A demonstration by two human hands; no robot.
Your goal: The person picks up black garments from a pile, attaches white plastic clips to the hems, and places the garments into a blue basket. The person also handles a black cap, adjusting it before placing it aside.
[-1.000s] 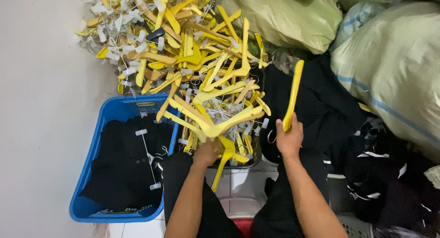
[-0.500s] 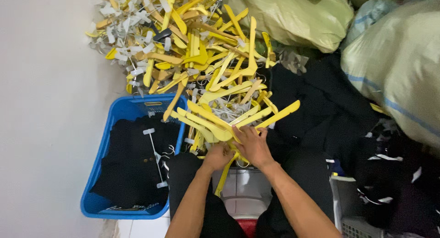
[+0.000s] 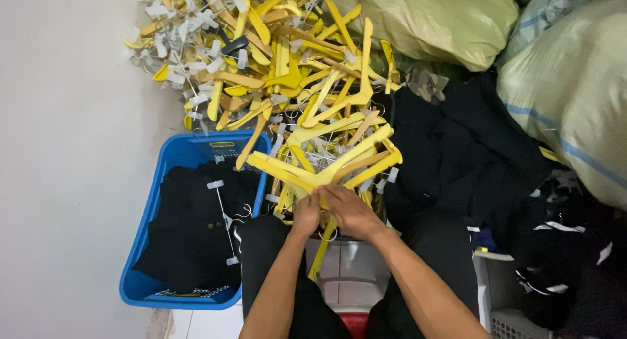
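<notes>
Right hand [image 3: 353,211] no longer out at frame right with single hanger; now beside left hand [image 3: 305,215], both gripping hanger bundle [image 3: 323,166] at frame centre; stray hanger added, bundle grows; blue basket [image 3: 157,189] lower left.

We noted that the yellow hangers [image 3: 320,169] were smooth, slightly glossy plastic with thin metal hooks. The blue basket [image 3: 163,169] was glossy moulded plastic. The black garments [image 3: 189,241] were matt cloth. The pale sacks [image 3: 575,84] looked like woven plastic.
</notes>
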